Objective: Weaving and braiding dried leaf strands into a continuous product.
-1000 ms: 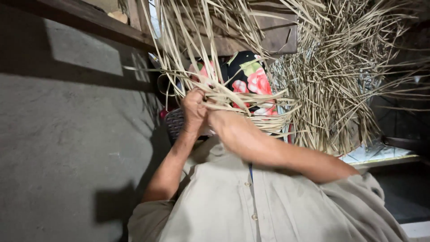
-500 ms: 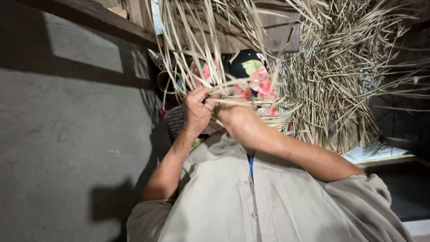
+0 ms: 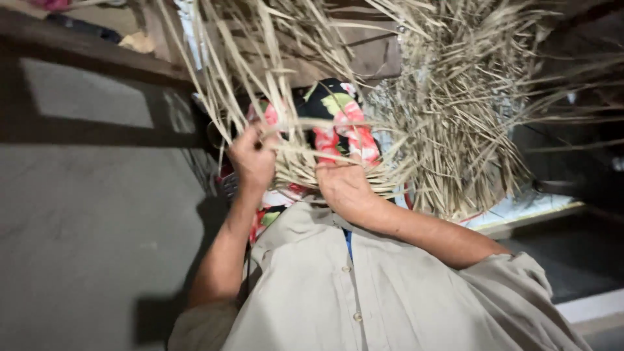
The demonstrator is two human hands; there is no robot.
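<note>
While my left hand (image 3: 252, 158) pinches dried leaf strips (image 3: 305, 166) taut, my right hand (image 3: 343, 187) presses closed on them just beside it, steadying them above the beige shirt (image 3: 364, 286).

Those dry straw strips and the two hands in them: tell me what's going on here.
A person in a beige button shirt is working pale dry strips by hand. The left hand grips a few strips that fan upward, and the right hand presses on a flatter band of strips running across between both hands. A larger loose mass of strips hangs to the right. Behind the hands lies a floral cloth in black, pink and green, above a grey floor.
</note>
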